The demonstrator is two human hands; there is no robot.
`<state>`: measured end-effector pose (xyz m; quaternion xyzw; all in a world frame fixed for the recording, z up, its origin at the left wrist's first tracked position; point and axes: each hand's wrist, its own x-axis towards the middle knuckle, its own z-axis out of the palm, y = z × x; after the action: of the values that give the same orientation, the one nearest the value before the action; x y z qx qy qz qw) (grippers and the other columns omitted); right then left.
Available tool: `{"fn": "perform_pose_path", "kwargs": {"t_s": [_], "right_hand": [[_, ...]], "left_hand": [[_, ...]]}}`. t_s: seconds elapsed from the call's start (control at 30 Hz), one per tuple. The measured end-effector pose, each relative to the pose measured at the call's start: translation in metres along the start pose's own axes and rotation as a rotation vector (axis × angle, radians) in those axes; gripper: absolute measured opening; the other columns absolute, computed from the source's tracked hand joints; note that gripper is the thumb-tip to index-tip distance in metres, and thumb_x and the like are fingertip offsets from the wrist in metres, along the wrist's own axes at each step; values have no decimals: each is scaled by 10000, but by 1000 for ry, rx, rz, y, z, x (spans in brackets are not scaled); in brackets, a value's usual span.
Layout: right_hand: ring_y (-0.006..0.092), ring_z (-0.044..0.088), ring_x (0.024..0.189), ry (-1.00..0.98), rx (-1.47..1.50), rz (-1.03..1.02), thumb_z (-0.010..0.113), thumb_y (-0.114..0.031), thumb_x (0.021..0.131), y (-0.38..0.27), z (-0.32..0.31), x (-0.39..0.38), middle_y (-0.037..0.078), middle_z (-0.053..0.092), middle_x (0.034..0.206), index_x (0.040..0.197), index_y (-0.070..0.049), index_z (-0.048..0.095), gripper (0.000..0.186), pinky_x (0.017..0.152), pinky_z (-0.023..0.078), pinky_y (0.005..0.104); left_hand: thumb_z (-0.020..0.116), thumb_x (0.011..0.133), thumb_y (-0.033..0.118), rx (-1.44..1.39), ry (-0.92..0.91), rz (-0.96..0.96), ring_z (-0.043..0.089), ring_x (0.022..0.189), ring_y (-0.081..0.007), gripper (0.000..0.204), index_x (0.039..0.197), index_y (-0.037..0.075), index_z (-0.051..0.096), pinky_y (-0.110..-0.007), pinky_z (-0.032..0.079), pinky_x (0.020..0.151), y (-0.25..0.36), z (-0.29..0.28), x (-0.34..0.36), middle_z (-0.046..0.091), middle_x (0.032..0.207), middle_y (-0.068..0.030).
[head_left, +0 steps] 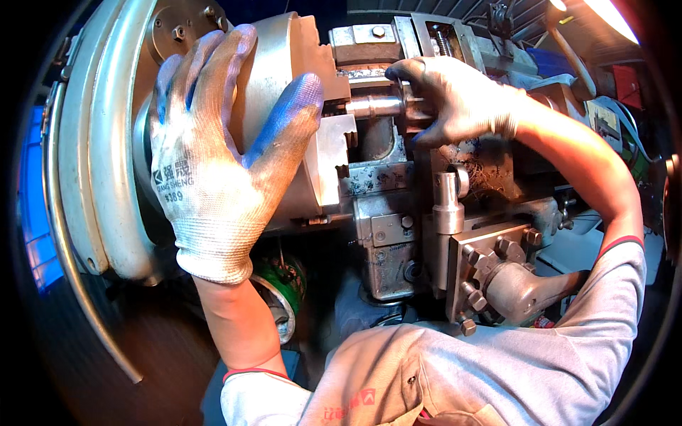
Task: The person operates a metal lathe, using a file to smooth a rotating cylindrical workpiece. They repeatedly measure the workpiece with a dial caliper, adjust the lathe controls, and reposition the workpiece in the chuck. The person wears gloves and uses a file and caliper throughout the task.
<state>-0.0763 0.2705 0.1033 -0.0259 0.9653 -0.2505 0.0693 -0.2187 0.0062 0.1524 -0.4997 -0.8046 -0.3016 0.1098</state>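
Observation:
My left hand (213, 170), in a white knit glove with blue, soiled fingers, lies against the large steel lathe chuck (275, 53). Its fingers point up along the chuck and the thumb stretches to the right, near the stepped jaws (332, 153). To the right, my right hand (469, 99), in a matching glove, curls around the thick end of a round metal workpiece (376, 106). The slimmer shiny part of that piece extends left toward the jaws. Whether the jaws touch it is unclear. My right fingertips are partly hidden behind the piece.
A square tool post (490, 277) with several bolts and a thick handle (533, 287) stands near my right forearm. Metal shavings (486, 174) cling to the carriage. A bent metal bar (67, 241) runs down the left, and a green can (284, 284) sits below the chuck.

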Motion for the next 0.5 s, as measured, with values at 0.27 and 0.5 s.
{"fn": "perform_pose_path", "kwargs": {"t_s": [0.27,0.5], "right_hand": [[285,692,886,-221,167,261,851,-246,660,-19,-20,12,214,678,978,1229,97,517,743,772,573,371],[341,677,873,-96,-71,44,878,-230,639,-13,-3,5,184,651,932,1239,23,488,759,783,560,416]], "left_hand": [[794,851,344,59,22,9,511,1317,-283,550,1332,148,614,-468,421,1114,3,1,1,556,1352,-118],[769,869,357,64,43,6,492,1330,-286,549,1357,170,599,-474,409,1119,4,4,-8,551,1379,-108]]}}
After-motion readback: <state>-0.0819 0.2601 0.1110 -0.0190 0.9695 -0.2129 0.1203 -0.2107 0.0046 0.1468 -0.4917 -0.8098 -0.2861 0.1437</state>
